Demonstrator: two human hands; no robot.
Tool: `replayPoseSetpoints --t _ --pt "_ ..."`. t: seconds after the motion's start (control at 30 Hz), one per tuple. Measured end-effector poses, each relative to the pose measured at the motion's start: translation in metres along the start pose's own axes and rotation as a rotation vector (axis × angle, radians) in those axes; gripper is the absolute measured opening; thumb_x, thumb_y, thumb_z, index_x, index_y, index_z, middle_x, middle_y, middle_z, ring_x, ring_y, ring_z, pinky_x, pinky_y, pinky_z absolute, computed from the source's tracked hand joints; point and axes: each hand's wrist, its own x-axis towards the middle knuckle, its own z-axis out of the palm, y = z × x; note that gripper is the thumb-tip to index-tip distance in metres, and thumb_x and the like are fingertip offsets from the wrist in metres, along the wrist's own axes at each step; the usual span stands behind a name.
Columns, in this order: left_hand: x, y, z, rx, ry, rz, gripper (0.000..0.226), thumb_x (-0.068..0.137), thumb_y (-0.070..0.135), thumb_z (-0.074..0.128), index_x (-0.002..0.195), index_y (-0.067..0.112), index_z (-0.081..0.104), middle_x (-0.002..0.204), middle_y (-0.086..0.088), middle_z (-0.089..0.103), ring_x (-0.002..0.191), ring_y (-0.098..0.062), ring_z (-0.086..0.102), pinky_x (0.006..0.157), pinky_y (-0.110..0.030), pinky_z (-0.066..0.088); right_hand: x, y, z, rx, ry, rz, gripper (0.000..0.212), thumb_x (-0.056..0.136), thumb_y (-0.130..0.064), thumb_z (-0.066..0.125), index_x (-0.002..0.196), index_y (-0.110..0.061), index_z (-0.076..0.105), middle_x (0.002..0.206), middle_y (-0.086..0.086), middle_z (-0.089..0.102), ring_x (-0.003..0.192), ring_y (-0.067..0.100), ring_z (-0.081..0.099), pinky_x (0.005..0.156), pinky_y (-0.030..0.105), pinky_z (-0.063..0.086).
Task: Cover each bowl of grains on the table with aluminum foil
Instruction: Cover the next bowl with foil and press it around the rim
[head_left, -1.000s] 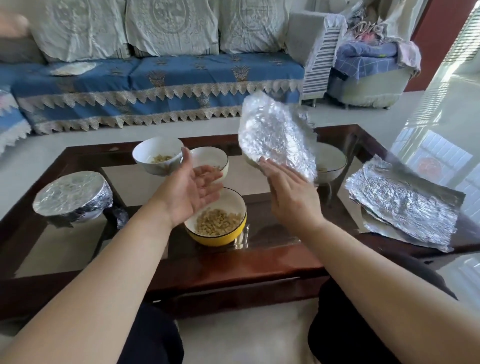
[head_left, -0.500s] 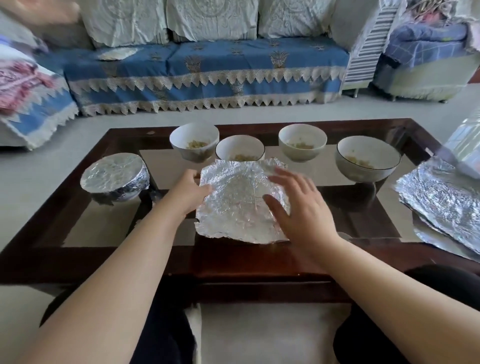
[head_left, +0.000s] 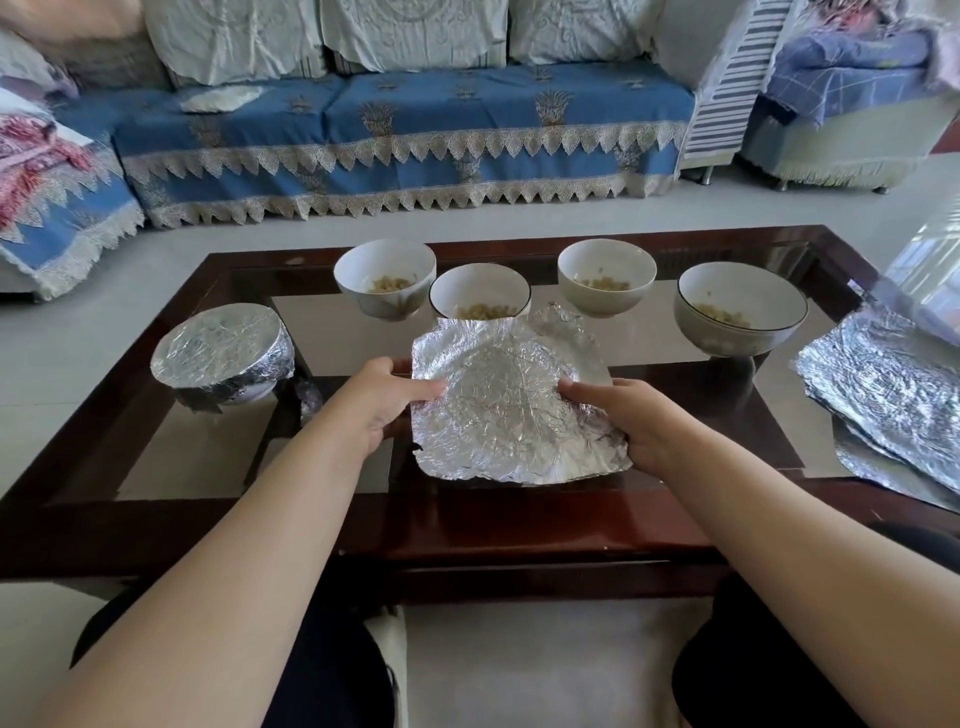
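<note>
- Head view: a sheet of foil lies spread flat in the middle of the bench, and the bowl under it is hidden
- The left hand grips the left edge of the sheet, with the thumb on top and the fingers curled under
- The right hand grips the right edge, and its fingers bend the foil down at the side
- A covered bowl sits at the left of the bench, with foil wrapped tight over its top
- Four open bowls with grains sit behind the sheet in a row: a far left bowl, a small middle bowl just behind the sheet, a white bowl, and a big right bowl
- A stack of spare foil sheets lies on the right end of the bench, well apart from the hands
- A blue sofa with a lace trim stands behind the bench
- Both bare arms reach in from the bottom, and dark trousers show by the knees
</note>
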Motion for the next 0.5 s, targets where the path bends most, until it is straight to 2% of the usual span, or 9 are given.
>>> replayPoseSetpoints --t 0.03,0.1,0.13,0.2,0.27,0.3,0.4,0.5 --pt "0.000 0.000 0.001 -0.005 -0.014 -0.006 0.067 0.071 0.018 0.089 0.127 0.004 0.054 0.110 -0.008 0.066 0.101 -0.021 0.065 0.084 -0.038 0.058 0.000 0.000 0.001 0.016 -0.004 0.003 0.033 0.082 -0.015 0.077 0.107 0.004 0.066 0.086 0.015 0.072 0.066 0.027 0.069 0.059 0.037 0.060" --pt "-0.003 0.002 0.002 0.008 -0.031 -0.028 0.050 0.077 0.015 0.083 0.120 0.007 0.058 0.104 -0.004 0.064 0.093 -0.015 0.062 0.065 -0.026 0.056 0.000 0.002 0.002 0.034 -0.002 0.006 0.035 0.081 -0.014 0.078 0.109 0.003 0.066 0.085 0.014 0.072 0.065 0.025 0.069 0.056 0.034 0.060" --pt "-0.006 0.004 0.003 0.001 -0.047 -0.032 0.059 0.076 0.018 0.083 0.127 0.005 0.055 0.110 -0.002 0.062 0.099 -0.016 0.060 0.069 -0.024 0.052 0.000 0.003 0.002 0.039 0.002 0.006 0.036 0.080 -0.014 0.078 0.109 0.003 0.066 0.085 0.013 0.072 0.064 0.025 0.069 0.055 0.034 0.060" --pt "-0.011 0.004 0.003 -0.005 -0.075 -0.037 0.098 0.069 0.028 0.086 0.147 -0.003 0.036 0.136 -0.006 0.052 0.129 -0.024 0.048 0.094 -0.026 0.037 -0.001 0.005 0.003 0.050 0.002 0.006 0.035 0.079 -0.014 0.079 0.108 0.003 0.066 0.079 0.012 0.072 0.059 0.022 0.069 0.049 0.030 0.057" --pt "-0.008 0.000 0.002 0.028 -0.076 -0.010 0.129 0.049 0.041 0.094 0.150 -0.005 0.028 0.150 -0.013 0.043 0.139 -0.025 0.039 0.109 -0.032 0.029 -0.002 0.006 0.005 0.068 -0.007 0.005 0.030 0.080 -0.012 0.078 0.104 0.002 0.066 0.072 0.010 0.072 0.053 0.021 0.068 0.045 0.028 0.054" --pt "-0.008 -0.001 0.001 0.046 -0.084 -0.007 0.134 0.044 0.042 0.096 0.150 -0.005 0.029 0.151 -0.016 0.043 0.139 -0.026 0.039 0.113 -0.035 0.028 -0.002 0.007 0.006 0.077 -0.015 0.007 0.027 0.081 -0.011 0.077 0.102 0.001 0.066 0.069 0.009 0.072 0.052 0.021 0.068 0.045 0.028 0.054" --pt "-0.007 -0.002 0.002 0.041 -0.046 -0.025 0.118 0.063 0.024 0.089 0.152 -0.007 0.019 0.155 -0.019 0.035 0.143 -0.028 0.033 0.116 -0.040 0.025 0.001 0.008 0.005 0.064 -0.005 -0.001 0.028 0.079 -0.012 0.079 0.100 0.002 0.067 0.073 0.010 0.073 0.059 0.023 0.070 0.054 0.033 0.058" --pt "-0.006 -0.001 0.002 0.025 -0.053 -0.027 0.109 0.073 0.020 0.086 0.153 -0.006 0.016 0.158 -0.018 0.031 0.144 -0.028 0.030 0.115 -0.038 0.024 0.003 0.007 0.003 0.049 0.014 -0.021 0.025 0.079 -0.013 0.079 0.097 0.002 0.068 0.074 0.010 0.074 0.062 0.023 0.071 0.055 0.033 0.058"
